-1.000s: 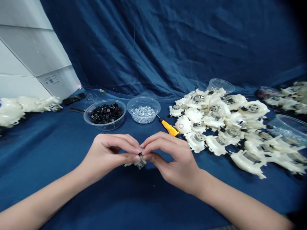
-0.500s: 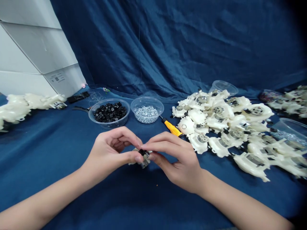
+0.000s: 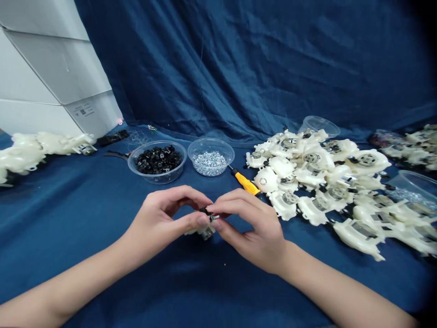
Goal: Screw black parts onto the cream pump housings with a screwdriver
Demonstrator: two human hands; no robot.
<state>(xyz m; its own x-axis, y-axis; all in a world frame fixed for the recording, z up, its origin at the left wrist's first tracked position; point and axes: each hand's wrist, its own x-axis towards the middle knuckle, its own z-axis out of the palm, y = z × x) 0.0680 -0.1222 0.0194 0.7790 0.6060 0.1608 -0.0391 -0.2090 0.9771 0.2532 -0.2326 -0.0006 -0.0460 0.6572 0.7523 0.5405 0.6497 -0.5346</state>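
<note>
At the clock's centre, a small assembly [image 3: 206, 234] of cream plastic and glinting metal sits pinched between two bare hands, a dark piece [image 3: 205, 211] at its top. The left hand [image 3: 164, 216], coming in from 8 o'clock, curves into a loose ring, thumb and fingertips closed on the assembly. The right hand [image 3: 254, 228], from 4 o'clock, also grips it between thumb and bent fingers (the fingertips hide its exact shape).

Toward 11 o'clock stands a round, clear plastic bowl [image 3: 160, 179] heaped with chunky black pieces [image 3: 159, 159]. At 12, just beside it, a similar bowl [image 3: 211, 145] holds shiny metal screws [image 3: 210, 162]. Between 1 and 2 lies a screwdriver [image 3: 246, 183] with a faceted yellow handle. From 2 to 3 spreads a pile of smooth, rounded cream housings [image 3: 316, 207], some showing metal. Soft blue cloth [image 3: 191, 291] lies beneath; past 10, flat-sided pale cartons [image 3: 58, 68] are stacked.
</note>
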